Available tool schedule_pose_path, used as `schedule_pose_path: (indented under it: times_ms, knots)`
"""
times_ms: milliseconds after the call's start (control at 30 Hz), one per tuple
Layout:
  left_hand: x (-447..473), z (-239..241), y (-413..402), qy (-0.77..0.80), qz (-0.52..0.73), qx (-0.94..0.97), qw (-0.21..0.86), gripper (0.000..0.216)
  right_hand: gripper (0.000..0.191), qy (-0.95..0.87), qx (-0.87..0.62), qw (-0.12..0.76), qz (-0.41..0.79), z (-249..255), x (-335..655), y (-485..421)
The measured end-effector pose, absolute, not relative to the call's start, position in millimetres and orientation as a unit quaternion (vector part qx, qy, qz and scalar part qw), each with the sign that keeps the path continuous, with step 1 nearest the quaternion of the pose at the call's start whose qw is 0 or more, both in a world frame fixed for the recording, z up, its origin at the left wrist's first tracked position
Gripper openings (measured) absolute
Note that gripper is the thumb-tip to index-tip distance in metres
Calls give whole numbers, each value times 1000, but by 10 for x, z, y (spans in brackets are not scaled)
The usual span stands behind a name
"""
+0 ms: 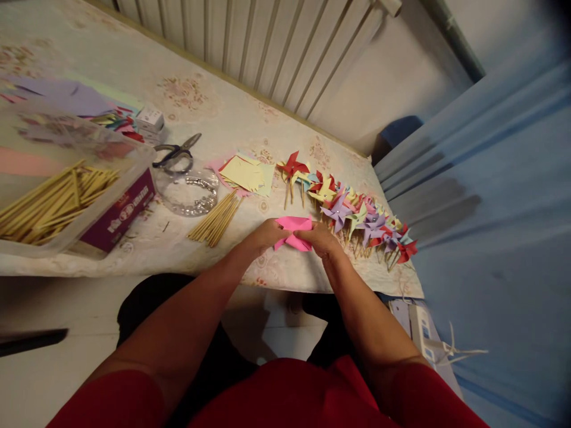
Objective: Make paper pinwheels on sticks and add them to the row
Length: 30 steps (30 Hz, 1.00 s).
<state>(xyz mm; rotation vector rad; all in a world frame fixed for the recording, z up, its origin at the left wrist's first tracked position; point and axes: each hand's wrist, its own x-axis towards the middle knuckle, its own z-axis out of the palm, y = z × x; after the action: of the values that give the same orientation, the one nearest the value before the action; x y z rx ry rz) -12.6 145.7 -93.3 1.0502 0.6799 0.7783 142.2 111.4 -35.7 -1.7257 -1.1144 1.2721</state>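
A bright pink piece of paper (294,241) is held between my two hands above the front of the table. Its edges look cut and partly bent; the exact folds are hard to make out. My left hand (267,233) grips its left side, thumb on top. On the right side, my right hand (322,236) pinches it with the thumb reaching toward the middle. Just beyond my hands stand finished paper pinwheels (336,211) on sticks, in red, yellow, purple and green. A stack of cut paper squares (245,173) and a bundle of thin wooden sticks (216,219) lie to the left.
Left of the sticks is a round clear dish (187,193) of small shiny metal pieces, with scissors (178,153) behind it. A plastic bin (129,205) full of sticks stands at far left, near small white boxes (150,120). A blue curtain (482,238) hangs at right.
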Motion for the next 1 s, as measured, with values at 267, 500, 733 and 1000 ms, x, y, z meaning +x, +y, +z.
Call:
schedule_pose_path:
  times_ms: [267, 500, 733, 1000]
  knots:
    - [-184, -839, 1428, 284, 357, 435, 776, 9, 21, -434, -657, 382, 485, -367, 1369, 1065]
    - [-219, -766, 1469, 185, 388, 246, 869, 36, 35, -362, -577, 572, 457, -387, 1384, 1205]
    - [-77, -821, 1332, 180, 443, 247, 843, 33, 32, -336, -563, 645, 392, -465, 1130, 1275]
    - [-21, -800, 1335, 246, 505, 209, 801, 26, 28, -304, -593, 629, 401, -701, 900, 1248]
